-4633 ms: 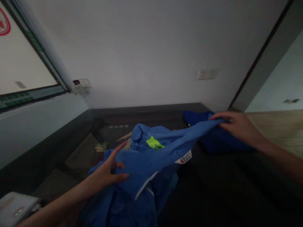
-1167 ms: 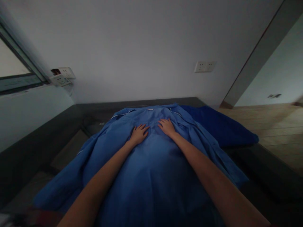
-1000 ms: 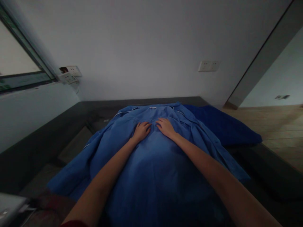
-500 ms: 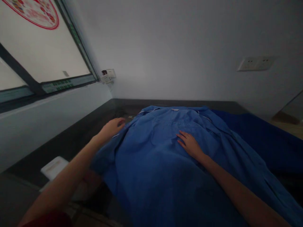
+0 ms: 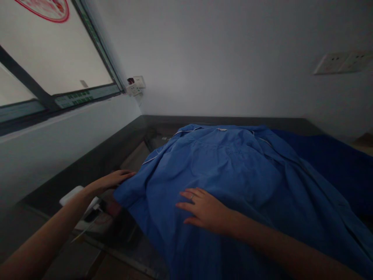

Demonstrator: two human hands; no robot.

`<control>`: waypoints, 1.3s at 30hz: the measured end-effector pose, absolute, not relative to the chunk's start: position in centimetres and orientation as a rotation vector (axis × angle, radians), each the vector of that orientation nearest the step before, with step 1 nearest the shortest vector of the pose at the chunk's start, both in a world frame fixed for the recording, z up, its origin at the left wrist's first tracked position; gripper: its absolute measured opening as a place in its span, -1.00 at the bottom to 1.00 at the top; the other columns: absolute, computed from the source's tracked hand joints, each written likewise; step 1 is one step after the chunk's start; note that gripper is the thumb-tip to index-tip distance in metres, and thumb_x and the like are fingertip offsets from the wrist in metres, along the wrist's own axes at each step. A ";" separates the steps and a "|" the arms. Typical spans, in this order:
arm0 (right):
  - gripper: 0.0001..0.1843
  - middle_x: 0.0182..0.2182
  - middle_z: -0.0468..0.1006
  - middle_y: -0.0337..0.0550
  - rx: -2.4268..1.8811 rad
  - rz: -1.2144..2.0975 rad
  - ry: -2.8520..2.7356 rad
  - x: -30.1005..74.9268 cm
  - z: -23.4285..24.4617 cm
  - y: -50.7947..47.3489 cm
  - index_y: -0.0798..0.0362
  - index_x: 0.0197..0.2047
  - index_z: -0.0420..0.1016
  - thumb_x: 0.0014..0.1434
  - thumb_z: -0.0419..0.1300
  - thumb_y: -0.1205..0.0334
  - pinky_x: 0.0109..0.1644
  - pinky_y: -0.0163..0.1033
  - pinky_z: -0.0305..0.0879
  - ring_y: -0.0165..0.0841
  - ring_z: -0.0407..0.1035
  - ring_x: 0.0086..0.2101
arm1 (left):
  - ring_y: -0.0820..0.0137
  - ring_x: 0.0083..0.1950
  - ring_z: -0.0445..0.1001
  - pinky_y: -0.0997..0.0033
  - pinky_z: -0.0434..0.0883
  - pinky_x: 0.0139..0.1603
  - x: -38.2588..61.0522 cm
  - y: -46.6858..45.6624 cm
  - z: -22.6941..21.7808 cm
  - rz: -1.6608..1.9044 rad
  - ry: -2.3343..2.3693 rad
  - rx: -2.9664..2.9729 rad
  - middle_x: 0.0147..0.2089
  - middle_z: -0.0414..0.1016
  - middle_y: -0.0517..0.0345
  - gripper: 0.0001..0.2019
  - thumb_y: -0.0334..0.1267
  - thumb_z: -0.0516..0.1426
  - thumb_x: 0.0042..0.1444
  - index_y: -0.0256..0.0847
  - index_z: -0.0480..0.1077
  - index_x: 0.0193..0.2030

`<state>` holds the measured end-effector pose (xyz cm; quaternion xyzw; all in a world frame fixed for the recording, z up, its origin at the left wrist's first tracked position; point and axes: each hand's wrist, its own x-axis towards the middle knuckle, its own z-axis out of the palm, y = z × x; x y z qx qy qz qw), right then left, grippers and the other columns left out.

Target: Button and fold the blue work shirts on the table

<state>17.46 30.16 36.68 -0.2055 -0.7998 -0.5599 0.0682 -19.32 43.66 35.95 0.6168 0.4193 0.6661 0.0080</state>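
Note:
A blue jacket (image 5: 204,167) with thin white piping lies spread over a dark glossy tabletop (image 5: 157,134). A small pale label shows at its far, neck end. My right hand (image 5: 205,208) rests palm down on the middle of the cloth, its fingers spread, a ring on one of them. At the jacket's left side, my left hand (image 5: 116,178) reaches to the edge of the sleeve (image 5: 128,190). Its fingers are stretched out and their tips meet the cloth edge. The near hem of the jacket runs out of view.
Darker blue cloth (image 5: 326,155) lies on the right. Left of the jacket are a white box-like object (image 5: 74,192) and a white device with a cable (image 5: 93,221), partly behind my left forearm. Wall sockets (image 5: 340,62) and a window (image 5: 58,54) border the table.
My left hand has come down toward me along the jacket's left edge. My right hand has slid nearer and to the left across the cloth. The view has shifted slightly.

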 end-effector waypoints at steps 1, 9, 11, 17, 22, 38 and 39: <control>-0.44 0.23 0.25 0.06 -0.605 -1.696 -2.439 16.7 36.4 30.6 -0.05 0.23 0.28 0.22 0.09 -0.06 0.22 0.16 0.11 -0.05 0.11 0.21 | 0.15 -0.04 0.53 0.38 0.52 -0.28 -19.2 43.2 36.0 2.027 1.229 1.931 -0.01 0.55 -0.01 -0.37 0.24 0.05 -0.07 -0.18 0.44 -0.01; -0.38 0.27 0.18 0.09 -0.459 -1.790 -2.468 11.5 35.7 35.4 -0.02 0.26 0.22 0.22 0.05 -0.13 0.20 0.26 0.07 0.01 0.08 0.22 | 0.18 0.04 0.49 0.32 0.49 -0.03 -18.4 42.1 34.7 1.816 0.710 2.008 0.02 0.52 0.09 -0.36 0.14 0.29 -0.23 -0.13 0.40 0.00; -0.38 0.27 0.17 0.07 -0.482 -1.798 -2.465 10.8 35.5 36.5 -0.04 0.26 0.22 0.23 0.01 -0.16 0.21 0.28 0.03 0.02 0.06 0.23 | 0.20 -0.01 0.51 0.30 0.49 -0.03 -18.4 41.9 34.3 1.916 0.668 1.945 -0.01 0.53 0.11 -0.34 0.11 0.31 -0.25 -0.11 0.37 0.02; -0.33 0.28 0.16 0.05 -0.482 -1.765 -2.496 8.6 35.3 38.0 -0.08 0.28 0.18 0.22 -0.09 -0.25 0.20 0.38 -0.03 0.07 0.03 0.23 | 0.28 -0.22 0.54 0.31 0.52 -0.23 -20.3 39.9 34.0 2.065 0.672 1.767 -0.20 0.55 0.23 -0.36 0.12 0.27 -0.17 -0.05 0.23 0.04; -0.30 0.28 0.15 0.05 -0.533 -1.692 -2.498 6.7 35.5 38.4 -0.10 0.29 0.15 0.21 -0.10 -0.28 0.19 0.44 -0.09 0.09 0.00 0.24 | 0.44 -0.35 0.43 0.52 0.41 -0.36 -23.1 37.2 34.7 2.462 0.903 1.692 -0.44 0.38 0.41 -0.69 -0.01 0.13 0.00 -0.10 0.19 -0.21; -0.46 -0.15 0.52 -0.05 -0.592 0.213 -2.043 21.1 39.5 27.1 0.01 0.07 0.37 0.25 -0.08 -0.17 -0.24 -0.18 0.40 -0.29 0.46 -0.24 | 0.29 0.11 0.42 0.34 0.43 0.06 2.2 28.2 31.1 2.159 0.016 3.865 0.09 0.46 -0.01 -0.83 -0.44 -0.03 0.21 -0.23 0.35 -0.16; -0.43 -0.13 0.51 -0.06 -0.604 0.227 -1.979 22.1 39.6 26.8 -0.02 0.13 0.30 0.25 -0.12 -0.21 -0.28 -0.20 0.40 -0.31 0.46 -0.26 | 0.28 0.12 0.42 0.35 0.44 0.05 3.7 28.3 30.9 1.895 -0.064 4.004 0.09 0.46 0.00 -0.84 -0.41 -0.02 0.22 -0.22 0.36 -0.14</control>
